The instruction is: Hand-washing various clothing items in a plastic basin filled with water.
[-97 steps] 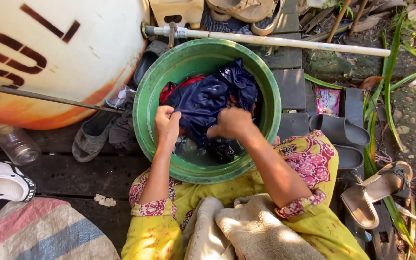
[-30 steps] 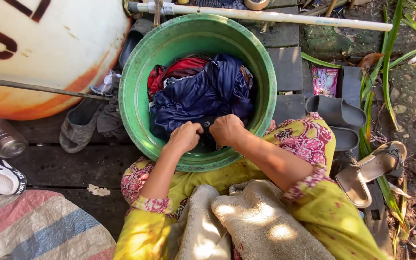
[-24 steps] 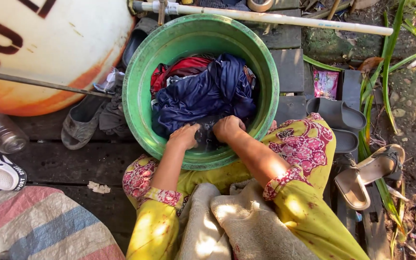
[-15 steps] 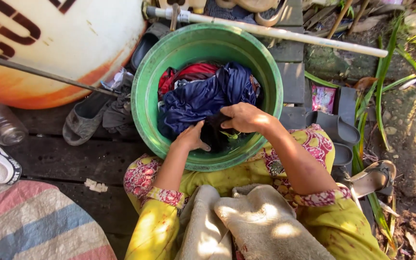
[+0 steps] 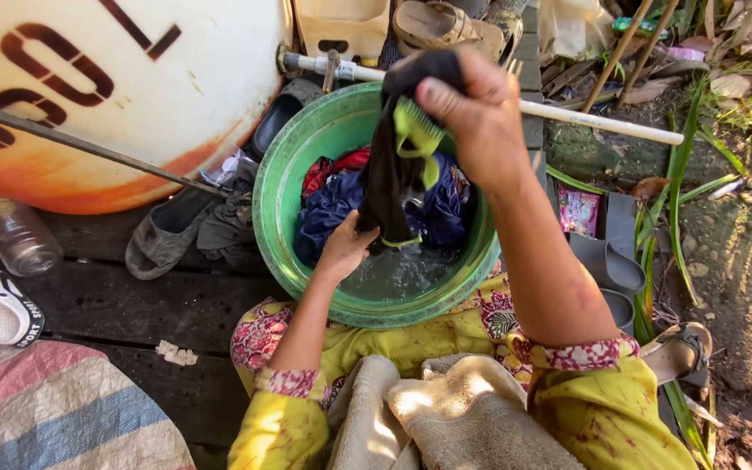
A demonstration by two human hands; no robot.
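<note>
Head camera looks straight down on a person crouched at a green plastic basin (image 5: 282, 235) on dark wooden planks (image 5: 115, 300). The right hand (image 5: 472, 113) is raised high above the basin, fingers clamped around the top of a black garment with lime-green trim (image 5: 386, 178), so the wet cloth hangs stretched downward, probably to let water run back into the basin. The left hand (image 5: 346, 245) is closed on the garment's lower end, just above the water, keeping the cloth taut between the two hands. Behind the hanging garment, a navy blue cloth (image 5: 332, 204) and a red cloth (image 5: 331, 167) lie heaped in the basin. A white pipe (image 5: 602, 124) runs past the far rim, a large white and orange tank (image 5: 106, 87) stands at the left, and grey slide sandals (image 5: 607, 261) lie at the right. What kind of garment it is cannot be told.
</note>
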